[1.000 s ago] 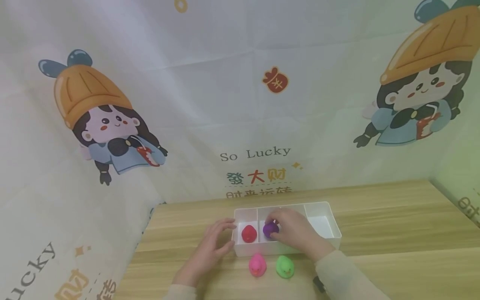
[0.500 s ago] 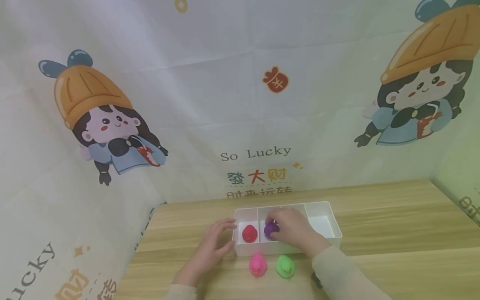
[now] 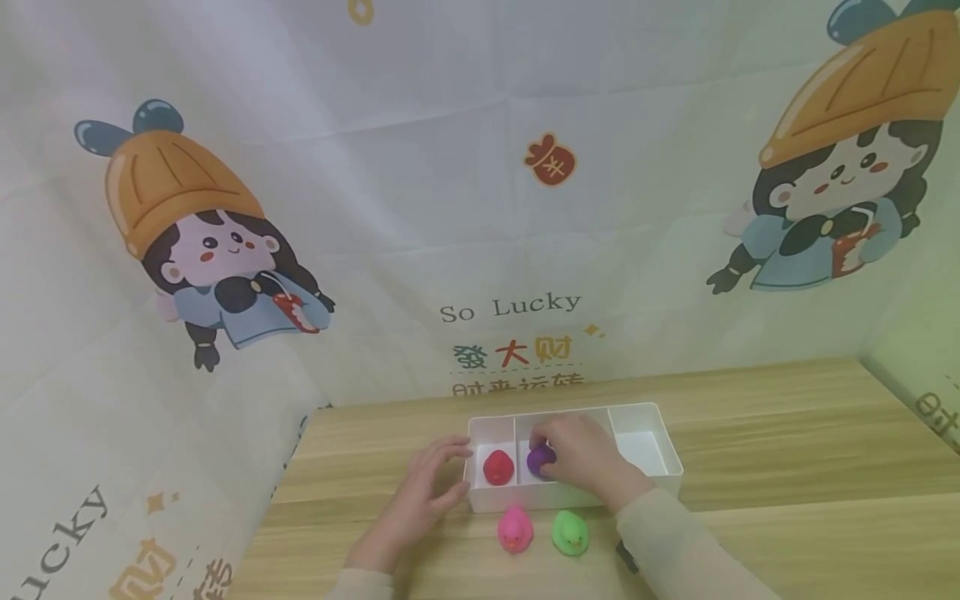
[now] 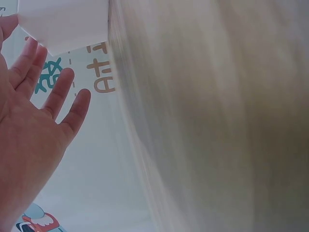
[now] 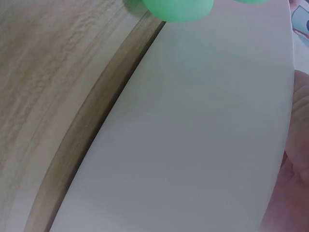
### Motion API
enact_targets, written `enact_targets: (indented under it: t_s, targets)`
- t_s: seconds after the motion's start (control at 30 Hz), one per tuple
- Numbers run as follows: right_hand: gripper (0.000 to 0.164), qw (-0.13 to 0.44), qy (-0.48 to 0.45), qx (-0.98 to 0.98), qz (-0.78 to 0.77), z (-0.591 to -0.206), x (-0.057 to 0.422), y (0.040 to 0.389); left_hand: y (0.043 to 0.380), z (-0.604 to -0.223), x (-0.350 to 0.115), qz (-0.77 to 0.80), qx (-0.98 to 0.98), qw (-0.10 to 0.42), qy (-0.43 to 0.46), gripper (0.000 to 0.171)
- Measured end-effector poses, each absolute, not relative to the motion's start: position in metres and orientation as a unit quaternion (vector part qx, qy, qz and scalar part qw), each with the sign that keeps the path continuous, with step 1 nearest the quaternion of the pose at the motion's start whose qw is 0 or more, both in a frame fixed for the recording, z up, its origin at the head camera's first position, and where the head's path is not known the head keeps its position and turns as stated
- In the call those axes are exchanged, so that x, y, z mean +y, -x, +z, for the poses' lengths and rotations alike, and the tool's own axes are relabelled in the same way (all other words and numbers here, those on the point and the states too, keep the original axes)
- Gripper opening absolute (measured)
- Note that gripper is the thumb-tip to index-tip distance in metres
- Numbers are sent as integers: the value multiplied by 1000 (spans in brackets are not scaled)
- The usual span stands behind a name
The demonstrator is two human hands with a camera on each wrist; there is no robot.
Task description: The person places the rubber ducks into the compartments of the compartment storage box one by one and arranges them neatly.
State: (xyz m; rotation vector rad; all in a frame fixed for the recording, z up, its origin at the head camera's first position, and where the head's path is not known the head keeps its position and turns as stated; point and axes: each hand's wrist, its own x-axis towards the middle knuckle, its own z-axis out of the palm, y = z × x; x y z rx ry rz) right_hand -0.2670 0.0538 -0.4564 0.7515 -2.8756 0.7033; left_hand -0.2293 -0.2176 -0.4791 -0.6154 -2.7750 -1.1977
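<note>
A white box (image 3: 498, 500) with three compartments stands on the table. In its middle compartment, my right hand (image 3: 583, 454) pinches a small purple toy duck (image 3: 539, 462), partly hidden by the fingers. The left compartment holds a red toy duck (image 3: 498, 468). My left hand (image 3: 429, 479) is at the box's left end, fingers spread and loosely bent, fingertips right at the wall; the left wrist view shows the same fingers beside the box corner (image 4: 67, 24). In the right wrist view the box's front wall (image 5: 183, 121) fills the middle, with part of my right hand (image 5: 294, 159) behind its rim.
A pink toy duck (image 3: 515, 530) and a green toy duck (image 3: 571, 533) sit on the wooden table (image 3: 787, 442) just in front of the box. A small dark object (image 3: 626, 557) shows by the right sleeve. A printed cloth (image 3: 420, 208) hangs behind the table.
My right forearm has swung slightly left while the hand stays at the purple toy duck, covering a little more of it. The left hand and box look unchanged.
</note>
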Motion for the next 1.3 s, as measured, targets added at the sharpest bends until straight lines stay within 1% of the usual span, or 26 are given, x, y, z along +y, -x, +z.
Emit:
enact_targets:
  t_s: [0.3, 0.57, 0.83, 1.03, 1.3]
  targets:
    - [25, 36, -241, -948, 206, -456, 53, 268, 229, -481, -217, -386, -900, 34, 198, 43]
    - [25, 31, -257, -933, 249, -464, 55, 273, 230, -480, -218, -389, -899, 31, 200, 43]
    - [26, 74, -257, -928, 259, -467, 58, 267, 230, -481, -218, -386, -899, 29, 203, 44]
    - [26, 89, -245, -930, 258, -463, 62, 261, 229, -480, -218, -385, -900, 27, 203, 44]
    - [22, 122, -260, -919, 270, -465, 69, 256, 229, -480, -218, -390, -898, 26, 203, 44]
